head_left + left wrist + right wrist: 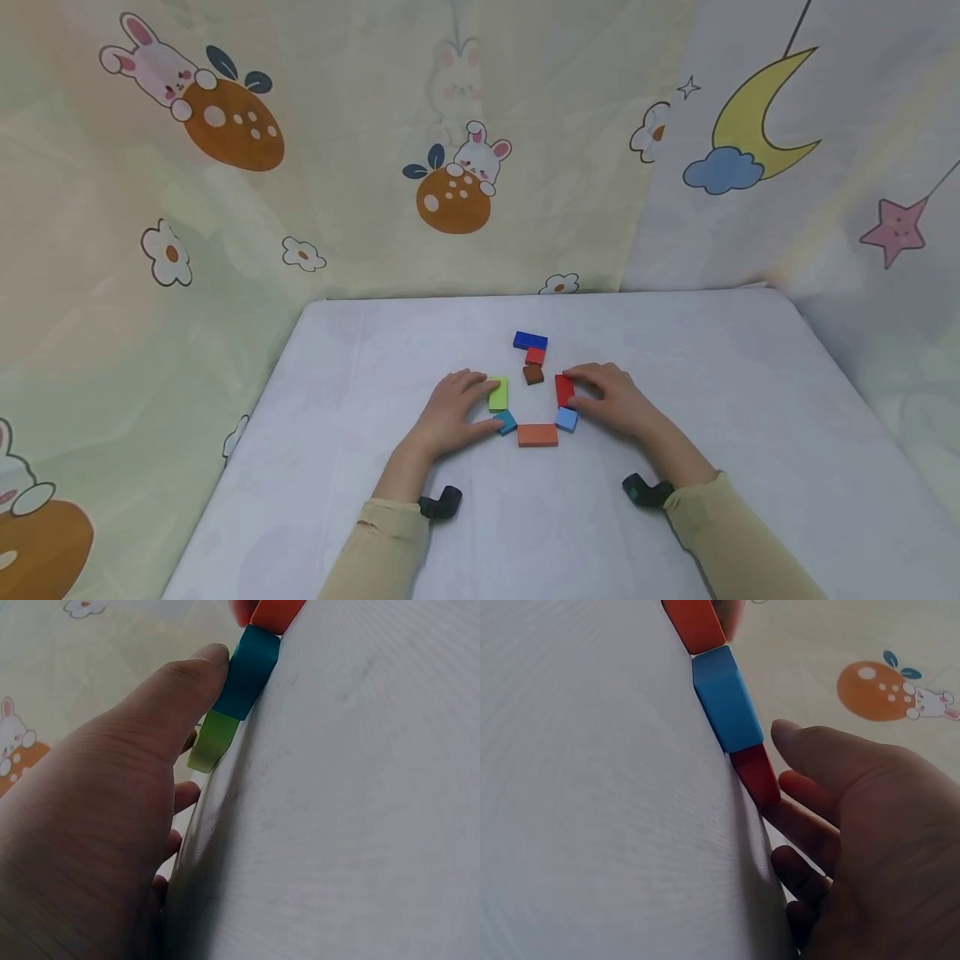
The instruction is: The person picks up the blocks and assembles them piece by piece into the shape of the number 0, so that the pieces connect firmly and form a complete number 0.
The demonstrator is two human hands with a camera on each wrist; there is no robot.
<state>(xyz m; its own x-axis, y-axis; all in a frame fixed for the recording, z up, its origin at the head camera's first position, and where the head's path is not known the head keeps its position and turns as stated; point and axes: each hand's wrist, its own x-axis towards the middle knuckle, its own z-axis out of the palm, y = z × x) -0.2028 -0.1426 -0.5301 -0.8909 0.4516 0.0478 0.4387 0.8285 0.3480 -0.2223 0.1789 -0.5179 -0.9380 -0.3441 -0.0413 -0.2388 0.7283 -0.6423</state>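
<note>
My left hand (pixel 456 417) is at the left side of a ring of small blocks. Its thumb touches the teal block (pixel 247 671), and its index finger reaches the lime green block (pixel 498 396). Across from it, my right hand (pixel 611 400) lies beside the red block (pixel 564 390), index fingertip at the far end and thumb near the other end. In the right wrist view, the light blue block (pixel 729 701) sits against that red block. An orange block (pixel 537 435) lies between the teal and light blue blocks at the near side. Neither hand's fingers are curled round a block.
Beyond the ring's far opening, a brown block (pixel 533 374), a small red block (pixel 535 356) and a dark blue block (pixel 530 340) form a short line. Everything lies on a white-covered table (pixel 360 350). A cartoon-printed cloth (pixel 360 150) hangs behind.
</note>
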